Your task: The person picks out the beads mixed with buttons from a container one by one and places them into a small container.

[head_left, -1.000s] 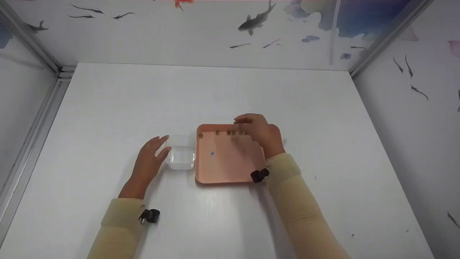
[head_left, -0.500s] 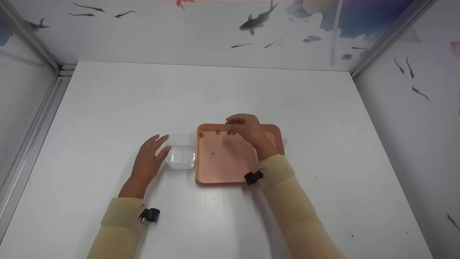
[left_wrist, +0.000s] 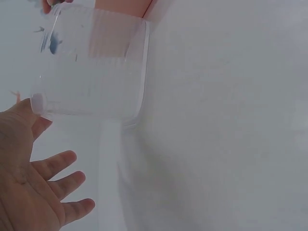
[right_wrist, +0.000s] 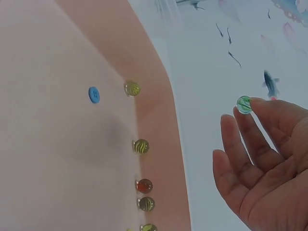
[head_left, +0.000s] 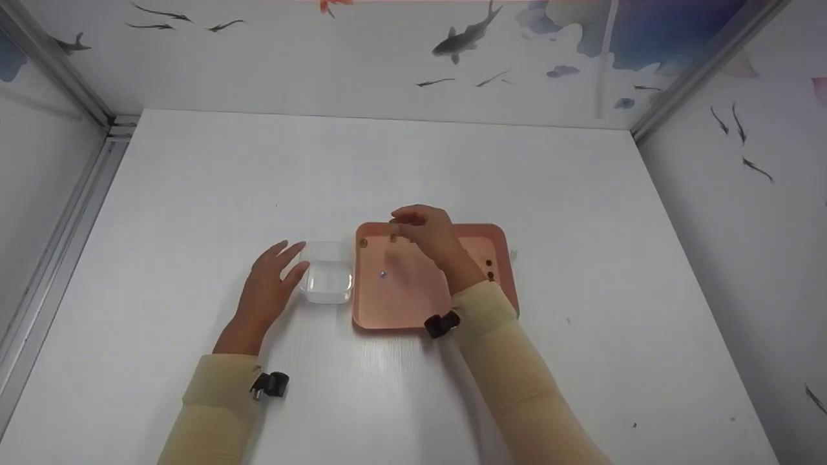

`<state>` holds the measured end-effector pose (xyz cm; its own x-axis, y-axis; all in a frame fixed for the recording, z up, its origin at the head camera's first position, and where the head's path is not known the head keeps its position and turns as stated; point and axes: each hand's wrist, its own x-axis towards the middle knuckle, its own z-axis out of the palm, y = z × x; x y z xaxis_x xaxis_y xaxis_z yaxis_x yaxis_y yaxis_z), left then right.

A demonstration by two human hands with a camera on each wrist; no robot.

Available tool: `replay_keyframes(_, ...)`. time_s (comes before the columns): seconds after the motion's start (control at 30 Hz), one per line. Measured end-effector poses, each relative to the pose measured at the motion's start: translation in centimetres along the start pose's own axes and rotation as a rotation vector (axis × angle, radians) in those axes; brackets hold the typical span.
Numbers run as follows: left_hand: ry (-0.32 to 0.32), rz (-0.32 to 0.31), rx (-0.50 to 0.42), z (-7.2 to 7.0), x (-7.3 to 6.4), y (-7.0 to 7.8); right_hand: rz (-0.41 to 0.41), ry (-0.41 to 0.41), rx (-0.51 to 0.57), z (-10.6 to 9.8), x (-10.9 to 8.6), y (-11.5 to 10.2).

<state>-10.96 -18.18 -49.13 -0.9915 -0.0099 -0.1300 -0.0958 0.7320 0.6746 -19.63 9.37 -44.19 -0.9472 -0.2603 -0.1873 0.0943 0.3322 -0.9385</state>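
Note:
My right hand point(head_left: 426, 232) pinches a green glass marble point(right_wrist: 244, 104) between thumb and fingertip, above the far side of a pink-orange tray point(head_left: 400, 316). Its other fingers are loosely bent. Below it, several glass marbles with coloured swirls lie along the tray's far wall, among them a yellow-green marble point(right_wrist: 132, 88) and a red one point(right_wrist: 144, 186). A blue button point(right_wrist: 94, 95) lies nearby on the tray floor. My left hand point(head_left: 266, 287) touches the left side of a clear plastic container point(head_left: 327, 298) with thumb and index finger; its remaining fingers are spread point(left_wrist: 62, 185).
The container stands right beside the tray's left edge. Small dark round pieces point(head_left: 490, 268) lie at the tray's right side. White tabletop point(head_left: 381, 168) surrounds everything, bounded by white panels with painted fish point(head_left: 465, 40) at the back and sides.
My right hand has moved left along the tray's far side, uncovering the dark pieces at the right and covering some marbles in the middle. My left hand and the container have stayed put.

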Motion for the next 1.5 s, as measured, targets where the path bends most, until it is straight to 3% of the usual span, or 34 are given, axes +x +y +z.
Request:
replay_keyframes(0.4, -0.002, -0.013, 0.006, 0.1, 0.0, 0.0, -0.005, -0.002, 0.03, 1.8, -0.3, -0.1)
replay_keyframes(0.6, 0.008, -0.011, 0.013, 0.1, -0.1, -0.1, -0.003, -0.017, -0.018, 3.1, -0.7, 0.2)
replay_keyframes(0.8, 0.009, 0.013, 0.007, 0.0, -0.1, 0.0, -0.102, -0.054, 0.037, 4.0, -0.9, 0.3)
replay_keyframes(0.93, 0.016, 0.009, 0.012, 0.0, -0.1, 0.2, -0.111, -0.069, 0.056, 4.5, -1.0, 0.0)
replay_keyframes(1.5, -0.001, 0.008, 0.007, -0.1, 0.0, 0.1, -0.082, -0.074, -0.133, 6.6, -1.1, -1.4)
